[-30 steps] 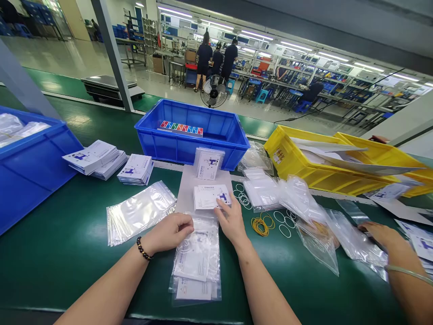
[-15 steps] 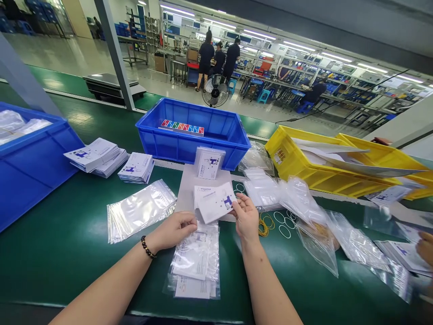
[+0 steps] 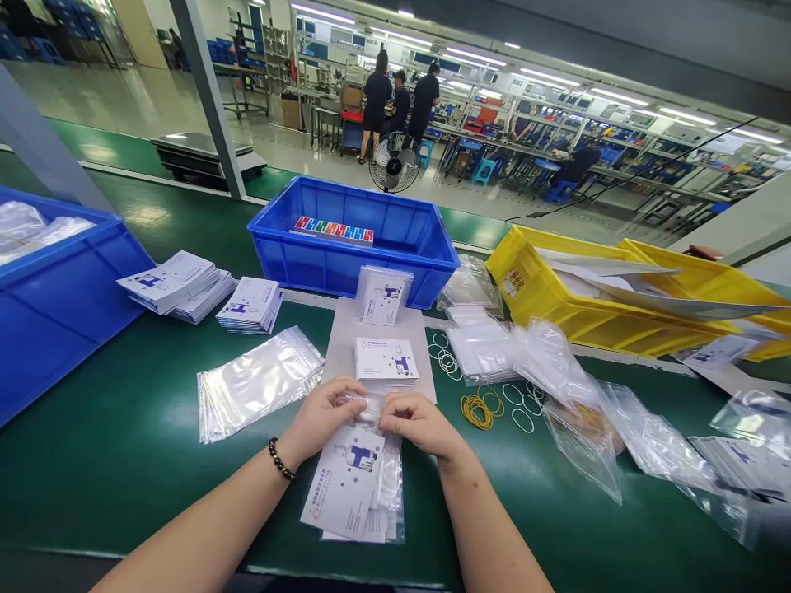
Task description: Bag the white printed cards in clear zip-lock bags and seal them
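Observation:
My left hand (image 3: pixel 326 418) and my right hand (image 3: pixel 418 422) meet at the top end of a clear plastic bag (image 3: pixel 372 409), each pinching it with thumb and fingers. Just below my hands lies a white booklet (image 3: pixel 347 482) with a purple scooter-like picture. Whether it is inside the bag or on top, I cannot tell. More bagged booklets (image 3: pixel 390 486) are stacked under it. Beyond my fingers, a stack of booklets (image 3: pixel 388 360) rests on a grey board (image 3: pixel 339 342). A further bagged booklet (image 3: pixel 381 296) leans upright against a blue bin (image 3: pixel 352 268).
Flat clear bags (image 3: pixel 259 383) fan out at left, near booklet stacks (image 3: pixel 250 305). Rubber bands (image 3: pixel 477 412) and filled plastic bags (image 3: pixel 549 362) lie at right. Yellow bins (image 3: pixel 556 317) stand behind them. Another blue bin (image 3: pixel 62 305) borders the left side.
The booklet my right hand held over the stack now lies below my hands on the bags. My right hand has moved down and left to the bag's top end.

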The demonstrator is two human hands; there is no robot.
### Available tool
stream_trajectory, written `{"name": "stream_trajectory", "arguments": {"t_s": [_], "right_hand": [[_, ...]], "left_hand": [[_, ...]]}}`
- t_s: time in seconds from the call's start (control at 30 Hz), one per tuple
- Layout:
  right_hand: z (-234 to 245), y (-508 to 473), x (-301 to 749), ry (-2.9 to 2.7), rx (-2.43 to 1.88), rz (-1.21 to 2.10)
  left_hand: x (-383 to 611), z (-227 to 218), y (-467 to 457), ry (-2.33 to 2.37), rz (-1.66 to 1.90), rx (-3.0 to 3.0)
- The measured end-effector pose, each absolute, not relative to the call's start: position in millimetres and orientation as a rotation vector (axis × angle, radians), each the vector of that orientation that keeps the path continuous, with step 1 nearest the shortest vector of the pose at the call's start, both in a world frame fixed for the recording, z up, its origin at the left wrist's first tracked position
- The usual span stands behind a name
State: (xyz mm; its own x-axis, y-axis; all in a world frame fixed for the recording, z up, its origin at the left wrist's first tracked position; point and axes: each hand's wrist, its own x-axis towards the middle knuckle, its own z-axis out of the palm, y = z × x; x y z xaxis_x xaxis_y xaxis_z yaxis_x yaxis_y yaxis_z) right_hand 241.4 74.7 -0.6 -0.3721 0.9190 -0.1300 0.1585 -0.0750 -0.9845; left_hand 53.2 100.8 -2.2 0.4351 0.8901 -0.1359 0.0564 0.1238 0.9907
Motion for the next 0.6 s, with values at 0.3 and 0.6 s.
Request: {"name": "stream_trajectory", "arguments": {"t_s": [0.3, 0.6], "right_hand": [[-2, 74, 235, -1.269, -1.294, 1.515], [-3, 73, 224, -1.415, -1.372, 1.235]], "left_hand": [[56, 2, 100, 0.970, 0.643, 1.021], [59, 2, 96, 1.009, 0.689, 1.191]]}}
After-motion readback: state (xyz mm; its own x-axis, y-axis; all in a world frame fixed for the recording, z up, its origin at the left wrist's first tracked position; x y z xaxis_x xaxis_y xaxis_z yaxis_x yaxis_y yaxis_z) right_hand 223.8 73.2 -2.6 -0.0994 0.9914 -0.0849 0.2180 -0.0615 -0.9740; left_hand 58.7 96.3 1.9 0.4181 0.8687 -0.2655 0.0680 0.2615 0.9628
